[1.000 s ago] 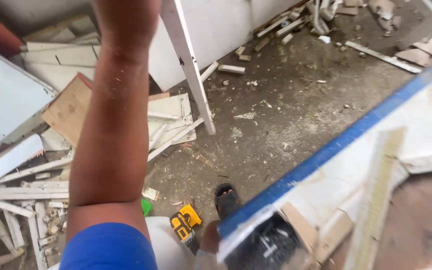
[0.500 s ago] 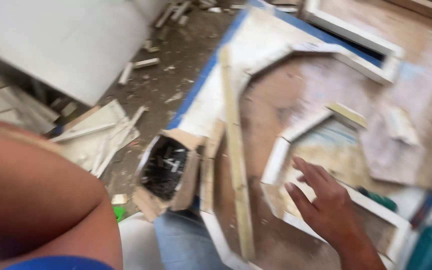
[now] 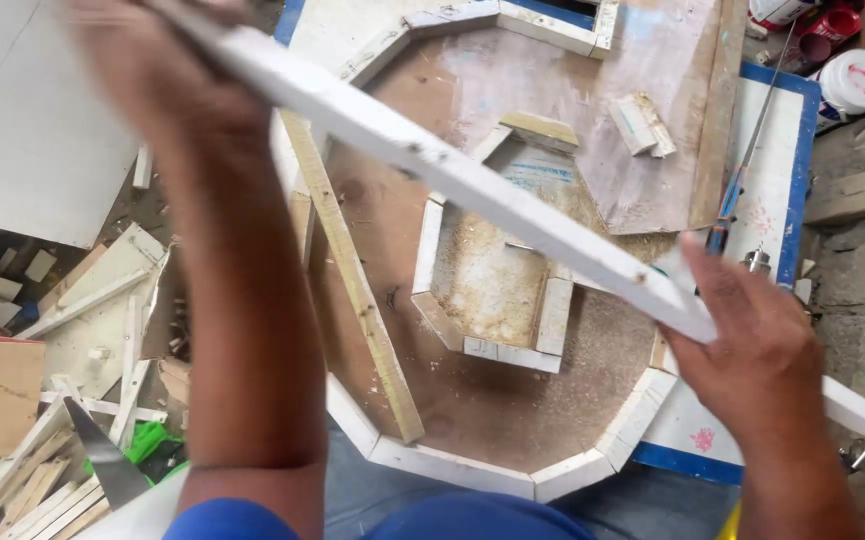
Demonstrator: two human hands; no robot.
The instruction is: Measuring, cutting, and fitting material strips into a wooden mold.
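We hold a long white-painted wooden strip (image 3: 473, 185), chipped along its edges, left hand (image 3: 168, 85) and right hand (image 3: 758, 355) gripping either end; below them, the tabletop (image 3: 783, 150) with its octagonal frame (image 3: 453, 465).

A blue-edged white board (image 3: 788, 170) is laid as the work surface. A brown panel (image 3: 513, 390) ringed by white strips (image 3: 453, 465) is carried on it, with a small inner frame (image 3: 493, 350) and a bare lath (image 3: 353, 280) at its left.
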